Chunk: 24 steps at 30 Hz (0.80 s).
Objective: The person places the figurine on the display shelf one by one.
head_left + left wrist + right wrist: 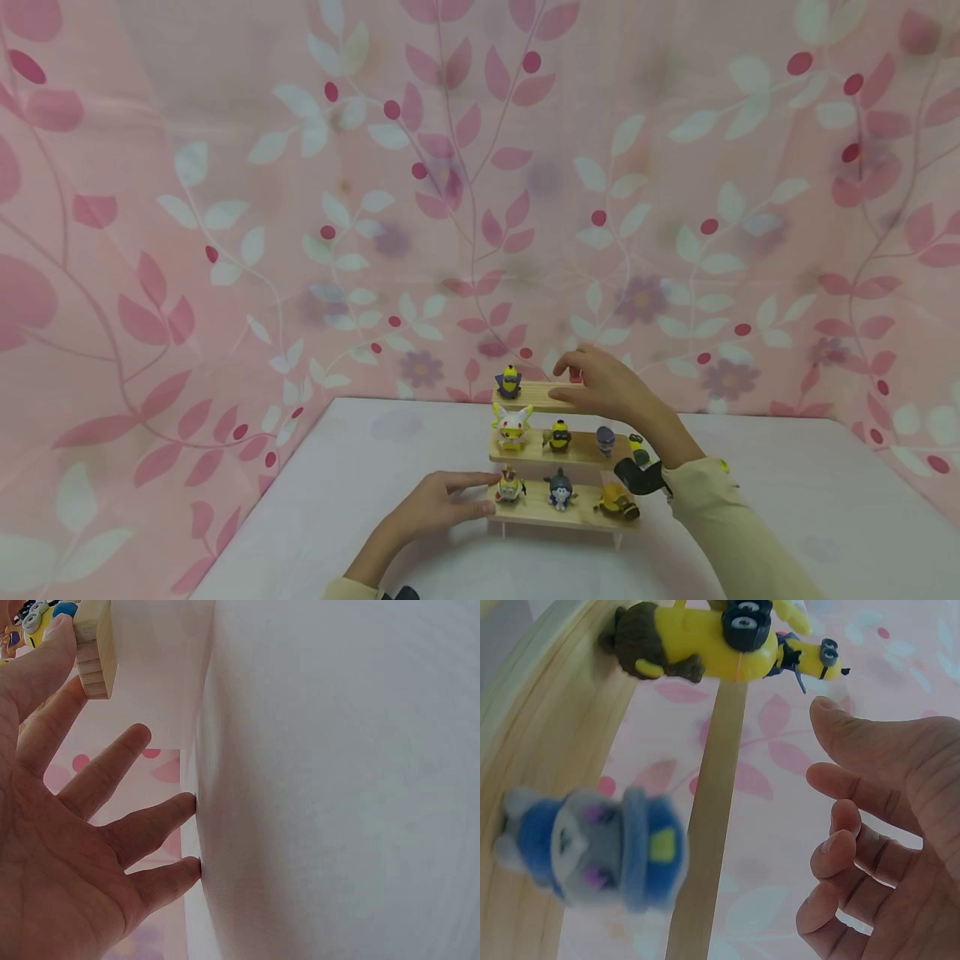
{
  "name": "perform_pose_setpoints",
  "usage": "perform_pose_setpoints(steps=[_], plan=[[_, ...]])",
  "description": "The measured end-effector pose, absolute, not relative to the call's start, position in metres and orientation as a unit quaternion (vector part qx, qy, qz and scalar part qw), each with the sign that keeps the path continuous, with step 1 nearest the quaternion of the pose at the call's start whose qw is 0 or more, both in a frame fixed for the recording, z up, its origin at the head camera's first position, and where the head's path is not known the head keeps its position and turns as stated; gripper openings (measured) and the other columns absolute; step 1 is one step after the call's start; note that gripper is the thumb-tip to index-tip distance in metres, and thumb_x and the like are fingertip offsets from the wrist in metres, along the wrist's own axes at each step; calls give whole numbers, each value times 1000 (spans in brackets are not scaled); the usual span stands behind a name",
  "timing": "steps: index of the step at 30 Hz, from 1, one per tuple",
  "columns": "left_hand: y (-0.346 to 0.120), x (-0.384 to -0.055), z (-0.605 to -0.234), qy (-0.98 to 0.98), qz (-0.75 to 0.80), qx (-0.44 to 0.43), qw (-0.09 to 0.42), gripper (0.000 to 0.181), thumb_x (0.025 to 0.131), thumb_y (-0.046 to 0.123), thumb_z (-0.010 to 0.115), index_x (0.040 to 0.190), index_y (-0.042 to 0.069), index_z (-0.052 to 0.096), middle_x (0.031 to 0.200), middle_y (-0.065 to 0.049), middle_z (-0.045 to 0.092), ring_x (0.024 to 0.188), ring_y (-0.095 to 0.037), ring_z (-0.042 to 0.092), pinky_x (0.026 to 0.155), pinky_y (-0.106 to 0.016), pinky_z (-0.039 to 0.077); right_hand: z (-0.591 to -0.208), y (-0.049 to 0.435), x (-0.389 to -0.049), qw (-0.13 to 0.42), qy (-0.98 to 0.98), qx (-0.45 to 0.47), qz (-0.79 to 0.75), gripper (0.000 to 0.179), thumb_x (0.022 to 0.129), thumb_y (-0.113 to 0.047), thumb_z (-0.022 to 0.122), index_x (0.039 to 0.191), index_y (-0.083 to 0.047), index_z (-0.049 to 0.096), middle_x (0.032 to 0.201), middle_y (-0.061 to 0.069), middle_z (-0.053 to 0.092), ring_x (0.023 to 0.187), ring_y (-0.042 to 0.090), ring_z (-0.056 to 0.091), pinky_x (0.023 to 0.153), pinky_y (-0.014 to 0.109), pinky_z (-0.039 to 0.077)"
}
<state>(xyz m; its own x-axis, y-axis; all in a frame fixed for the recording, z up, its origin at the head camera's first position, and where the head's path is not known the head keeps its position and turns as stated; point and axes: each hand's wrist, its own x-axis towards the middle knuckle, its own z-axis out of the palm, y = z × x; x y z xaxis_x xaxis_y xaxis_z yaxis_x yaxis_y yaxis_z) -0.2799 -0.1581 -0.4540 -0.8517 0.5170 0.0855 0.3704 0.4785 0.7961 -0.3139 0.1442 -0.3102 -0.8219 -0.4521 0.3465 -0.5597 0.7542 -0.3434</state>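
A three-tier wooden display stand (pixel 525 516) holds several small figurines. My left hand (pixel 442 502) grips the left end of its lowest shelf (pixel 96 656) between thumb and index finger; the other fingers are spread, two reaching the tablecloth. Above the top shelf (pixel 536 395), my right hand (pixel 603 387) has loosely bent fingers and holds nothing. A yellow figurine in a dark cape (pixel 510 382) stands at that shelf's left end. In the right wrist view, a blurred figurine in a blue cap (pixel 592 847) and a yellow goggled figurine (pixel 712 645) stand on the middle shelf.
A white-and-yellow eared figurine (pixel 512 429) is on the middle tier. Along the bottom tier are a crowned figurine (pixel 510 487), a dark-hooded one (pixel 560 490) and an orange-brown one (pixel 617 502). Green items (pixel 640 451) lie right of the stand, partly hidden. Floral curtain (pixel 480 208) hangs behind.
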Motion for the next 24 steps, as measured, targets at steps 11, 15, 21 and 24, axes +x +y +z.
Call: perform_pose_setpoints(steps=[11,15,21,24], plan=[[-158,-281,-457,852,443,268,79,39,87,43,74,126,35,69,126,17,63,129,-21,52,106,-55,40,-314,166,-307,143,-921,292,217,23,89,-27,76,104,-11,68,95,0,56,84,20,51,68,35,46],[-158,-280,-457,852,445,265,78,40,87,43,74,125,34,69,126,17,64,128,-21,52,106,-55,40,-315,170,-305,140,-920,286,230,22,90,-27,75,104,-13,69,96,-1,57,86,19,51,70,34,46],[-158,-280,-457,854,440,267,80,40,88,44,74,126,34,69,126,17,63,129,-20,52,107,-54,40,-319,179,-301,147,-919,280,237,20,90,-25,75,105,-15,69,96,-3,57,83,18,49,68,33,45],[-158,-280,-456,852,443,267,80,40,87,43,74,126,33,69,126,17,63,128,-20,52,107,-54,40,-319,185,-299,153,-918,275,241,20,90,-26,76,105,-15,69,94,-2,56,80,20,49,66,32,44]])
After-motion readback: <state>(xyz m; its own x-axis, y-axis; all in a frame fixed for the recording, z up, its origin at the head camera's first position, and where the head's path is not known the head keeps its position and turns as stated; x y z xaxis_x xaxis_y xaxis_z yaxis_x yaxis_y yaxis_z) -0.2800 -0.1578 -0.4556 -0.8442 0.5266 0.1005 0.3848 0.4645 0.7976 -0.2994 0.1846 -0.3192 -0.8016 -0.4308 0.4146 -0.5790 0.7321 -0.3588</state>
